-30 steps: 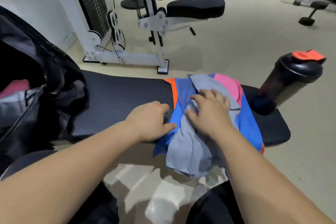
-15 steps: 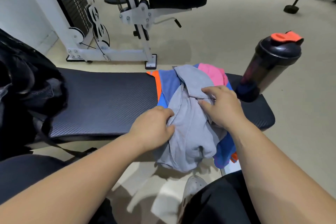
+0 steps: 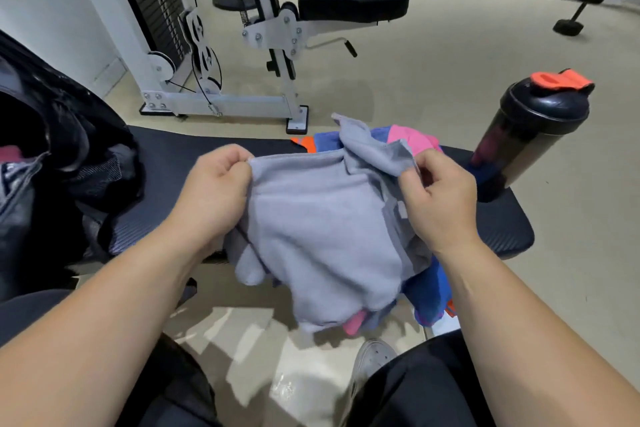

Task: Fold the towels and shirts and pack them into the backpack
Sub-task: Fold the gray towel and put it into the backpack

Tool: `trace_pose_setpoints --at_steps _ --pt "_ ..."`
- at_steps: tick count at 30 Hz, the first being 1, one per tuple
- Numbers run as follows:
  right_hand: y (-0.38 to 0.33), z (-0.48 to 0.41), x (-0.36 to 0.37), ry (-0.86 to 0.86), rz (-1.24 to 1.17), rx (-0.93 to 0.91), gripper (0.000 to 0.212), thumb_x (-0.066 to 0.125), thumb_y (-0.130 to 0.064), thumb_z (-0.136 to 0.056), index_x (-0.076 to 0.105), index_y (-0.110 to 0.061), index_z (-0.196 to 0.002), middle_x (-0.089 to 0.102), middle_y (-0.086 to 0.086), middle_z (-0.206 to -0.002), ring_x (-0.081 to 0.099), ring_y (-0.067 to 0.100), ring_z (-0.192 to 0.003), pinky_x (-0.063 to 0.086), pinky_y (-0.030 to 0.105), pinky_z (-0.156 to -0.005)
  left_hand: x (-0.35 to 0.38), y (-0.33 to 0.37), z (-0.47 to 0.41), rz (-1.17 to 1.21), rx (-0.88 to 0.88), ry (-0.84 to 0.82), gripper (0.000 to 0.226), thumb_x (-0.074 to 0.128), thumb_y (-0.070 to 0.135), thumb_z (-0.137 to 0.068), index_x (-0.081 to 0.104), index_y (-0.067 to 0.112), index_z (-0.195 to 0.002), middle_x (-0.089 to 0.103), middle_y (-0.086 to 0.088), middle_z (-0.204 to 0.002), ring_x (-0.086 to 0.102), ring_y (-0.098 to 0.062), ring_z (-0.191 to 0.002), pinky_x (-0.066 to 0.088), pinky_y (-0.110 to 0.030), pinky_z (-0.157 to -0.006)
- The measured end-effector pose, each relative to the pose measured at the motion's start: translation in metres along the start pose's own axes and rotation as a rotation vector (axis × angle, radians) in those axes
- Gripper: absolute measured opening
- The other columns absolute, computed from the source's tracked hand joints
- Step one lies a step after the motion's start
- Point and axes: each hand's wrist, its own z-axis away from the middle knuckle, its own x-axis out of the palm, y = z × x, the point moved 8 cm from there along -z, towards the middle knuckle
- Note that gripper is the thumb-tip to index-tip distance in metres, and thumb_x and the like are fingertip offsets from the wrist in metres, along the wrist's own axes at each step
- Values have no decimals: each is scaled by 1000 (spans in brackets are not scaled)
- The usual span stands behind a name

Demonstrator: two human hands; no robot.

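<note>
My left hand (image 3: pixel 217 184) and right hand (image 3: pixel 438 192) each pinch a top corner of the grey towel (image 3: pixel 322 229), lifting it off the pile at twelve o'clock to spread it for folding.

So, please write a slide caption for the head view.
Both hands, left and right, lift a grey towel above the bench.

Backpack (image 3: pixel 52 163) cut by left edge

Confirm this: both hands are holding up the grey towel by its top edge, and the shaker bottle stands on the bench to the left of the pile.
One detail is wrong. The head view shows the shaker bottle standing at the right of the pile, on the bench. Both the left hand and right hand do hold the grey towel up.
</note>
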Motion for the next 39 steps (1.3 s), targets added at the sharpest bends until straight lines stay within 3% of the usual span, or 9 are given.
trace_pose_setpoints --at_steps 5,8,12,17,21,26,32,36,39 --pt "18 1 -10 -50 144 240 19 54 -26 -78 47 -10 -71 50 6 -62 48 31 -65 44 42 -61 -20 -1 -10 -607 175 -138 14 68 34 -89 71 27 -77 66 16 -76 58 -8 -80 42 -30 -68" --pt "30 3 -6 -244 439 314 25 60 -31 -79 56 -23 -103 65 4 -93 60 33 -89 52 43 -76 -17 -17 -5 -607 183 -249 16 75 43 -84 73 29 -76 69 17 -79 61 -5 -84 45 -29 -72" --pt "-26 -3 29 -301 503 -120 56 57 -37 -78 56 -21 -131 57 8 -128 50 36 -118 42 48 -99 -16 -13 -3 -599 264 -278 13 78 43 -80 73 32 -76 71 17 -80 63 -3 -85 51 -30 -76" --pt "-80 7 111 -696 544 -370 58 62 -41 -86 50 -39 -143 36 -8 -158 24 26 -145 22 48 -113 -12 31 17 -335 366 -399 5 82 29 -82 77 30 -80 74 17 -83 68 -3 -86 52 -25 -78" --pt "-76 -11 127 -687 648 -488 30 58 -22 -83 73 -26 -109 64 -7 -130 42 27 -132 27 39 -101 -27 46 23 -221 397 -386 5 80 21 -84 78 26 -81 75 14 -83 69 -5 -84 52 -21 -78" --pt "-62 -52 94 -523 789 -391 33 46 -40 -71 68 -21 -85 68 1 -93 52 31 -103 37 37 -85 -74 17 -3 -289 286 -7 9 75 28 -87 75 27 -79 72 11 -80 64 -9 -83 45 -27 -74" --pt "-76 -63 80 -547 871 -407 31 53 -49 -68 70 -26 -79 63 -2 -106 46 31 -109 35 39 -91 -70 -5 -21 -645 236 199 16 62 35 -93 71 22 -91 72 -5 -87 62 -34 -89 51 -40 -74" --pt "-96 -42 79 -591 583 -417 26 54 -48 -72 66 -25 -75 64 -4 -110 46 31 -114 33 40 -93 -57 -27 -32 -741 172 28 22 61 40 -91 67 26 -107 63 -7 -108 58 -35 -105 51 -45 -86" --pt "-117 -15 81 -614 480 -499 28 56 -47 -76 66 -21 -75 66 -4 -101 51 29 -108 41 41 -90 -17 -4 -13 -497 396 -272 47 66 48 -90 58 32 -133 58 6 -131 51 -15 -126 42 -34 -106"
